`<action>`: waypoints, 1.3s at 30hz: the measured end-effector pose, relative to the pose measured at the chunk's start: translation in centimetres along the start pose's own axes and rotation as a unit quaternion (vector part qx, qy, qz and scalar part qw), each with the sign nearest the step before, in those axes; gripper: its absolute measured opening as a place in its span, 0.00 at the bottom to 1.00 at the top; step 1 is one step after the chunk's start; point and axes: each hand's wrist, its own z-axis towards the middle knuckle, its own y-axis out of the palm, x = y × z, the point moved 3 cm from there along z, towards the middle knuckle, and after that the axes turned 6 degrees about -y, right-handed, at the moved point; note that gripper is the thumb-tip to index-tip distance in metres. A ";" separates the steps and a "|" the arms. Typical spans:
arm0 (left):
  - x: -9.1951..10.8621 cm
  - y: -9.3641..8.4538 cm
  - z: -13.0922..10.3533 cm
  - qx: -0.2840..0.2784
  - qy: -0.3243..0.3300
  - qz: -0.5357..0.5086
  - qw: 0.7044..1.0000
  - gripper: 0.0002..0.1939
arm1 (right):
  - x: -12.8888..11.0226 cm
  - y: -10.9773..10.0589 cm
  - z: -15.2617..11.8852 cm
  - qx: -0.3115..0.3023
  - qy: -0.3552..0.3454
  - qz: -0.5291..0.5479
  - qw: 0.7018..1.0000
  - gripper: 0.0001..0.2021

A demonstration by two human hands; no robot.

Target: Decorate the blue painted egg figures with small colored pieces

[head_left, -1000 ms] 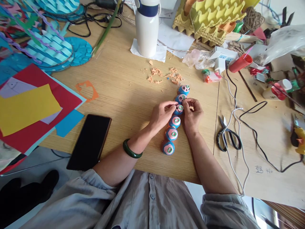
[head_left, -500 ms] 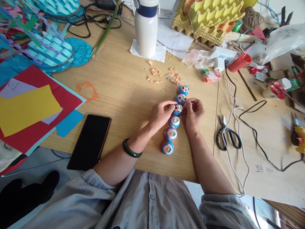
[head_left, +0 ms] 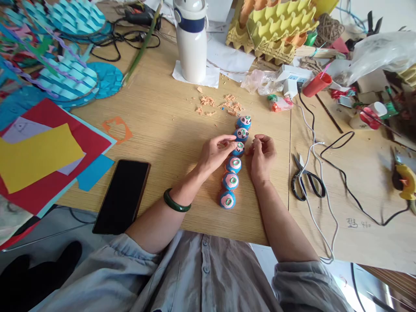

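Observation:
Several blue domes with pink tops and green rings form a row (head_left: pixel 230 181) on the wooden table. The upper ones also carry small dark pieces. My left hand (head_left: pixel 216 154), with a dark green bangle (head_left: pixel 176 201) on the wrist, has its thumb and fingers around the third dome from the top (head_left: pixel 239 147). To the right of that dome is my right hand (head_left: pixel 264 155), its thumb and index finger pinched together and the other fingers curled. Whatever lies between those fingertips is too small to name.
A black phone (head_left: pixel 122 196) lies left of my left forearm, scissors (head_left: pixel 306 177) and cables to the right. Behind the domes are orange shavings (head_left: pixel 207 101), a white bottle (head_left: pixel 192 47) and yellow egg trays (head_left: pixel 279 21). Coloured paper (head_left: pixel 42 151) is at the left.
My right hand has drawn slightly away from the domes, opening a gap. My left hand remains at the third dome. The whole view has shifted a little.

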 end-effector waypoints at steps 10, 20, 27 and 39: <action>-0.6 -0.9 0.7 -0.003 0.021 0.045 0.999 0.21 | -0.4 0.0 -1.6 -0.060 0.005 0.028 0.998 0.05; 0.9 -1.2 0.4 0.052 -0.029 -0.124 0.991 0.17 | -0.7 -0.1 -2.1 -0.072 -0.056 -0.013 0.996 0.05; 4.0 -1.1 -1.4 0.028 -0.055 -0.371 0.927 0.21 | -3.4 -0.6 -3.2 -0.052 -0.284 -0.140 0.947 0.09; 5.7 0.8 -3.5 -0.112 -0.073 -0.429 0.893 0.32 | -5.9 0.0 -4.7 -0.088 -0.463 -0.252 0.845 0.15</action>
